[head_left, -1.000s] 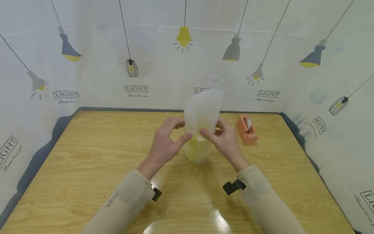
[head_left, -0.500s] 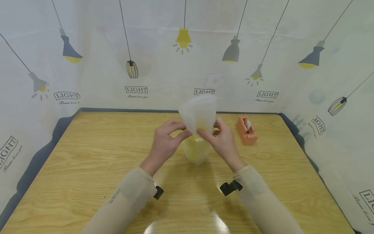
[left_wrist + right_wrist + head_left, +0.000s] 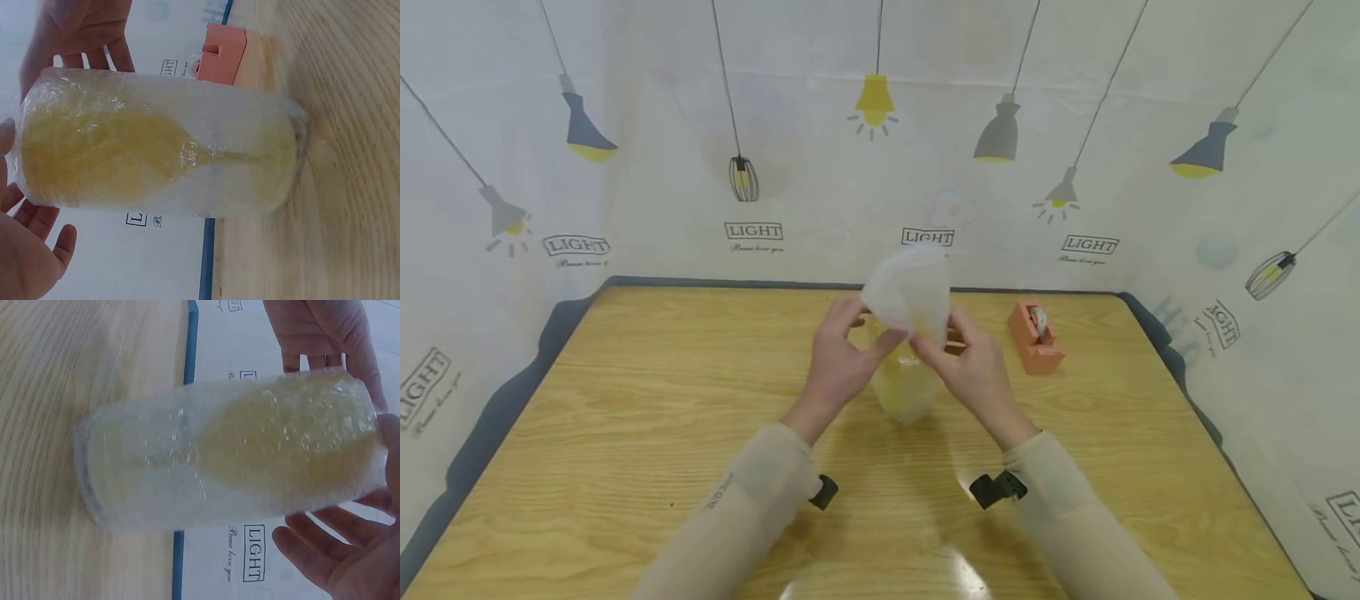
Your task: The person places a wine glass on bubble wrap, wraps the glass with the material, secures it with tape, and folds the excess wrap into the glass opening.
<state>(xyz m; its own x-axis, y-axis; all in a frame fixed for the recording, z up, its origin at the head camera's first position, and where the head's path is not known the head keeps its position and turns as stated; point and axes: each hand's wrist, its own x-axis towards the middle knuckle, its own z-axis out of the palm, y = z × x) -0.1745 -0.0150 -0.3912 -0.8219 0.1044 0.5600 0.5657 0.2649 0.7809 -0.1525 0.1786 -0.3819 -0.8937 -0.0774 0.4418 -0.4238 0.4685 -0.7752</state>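
A yellow stemmed glass (image 3: 112,150) stands upright on the table, rolled in clear bubble wrap (image 3: 910,287). The wrap rises past the glass's rim as a loose, creased sleeve whose top bends over toward me. From the left side, my left hand (image 3: 842,358) pinches the wrap at rim height, its thumb in front and fingers around the side. My right hand (image 3: 976,371) holds the opposite side likewise, thumb tip close to the left thumb. In the right wrist view, bowl, stem and foot show blurrily through the wrap (image 3: 144,506).
An orange tape dispenser (image 3: 1036,337) with a roll of tape sits right of the wrapped glass. The wooden table (image 3: 662,400) ends at a dark edge before a lamp-printed backdrop (image 3: 805,125). Each wrist carries a small black camera (image 3: 997,489).
The tall upper sleeve of wrap has folded down and inward, looking shorter and more crumpled. My left hand has shifted right, bringing the thumbs closer together. The dispenser stays put.
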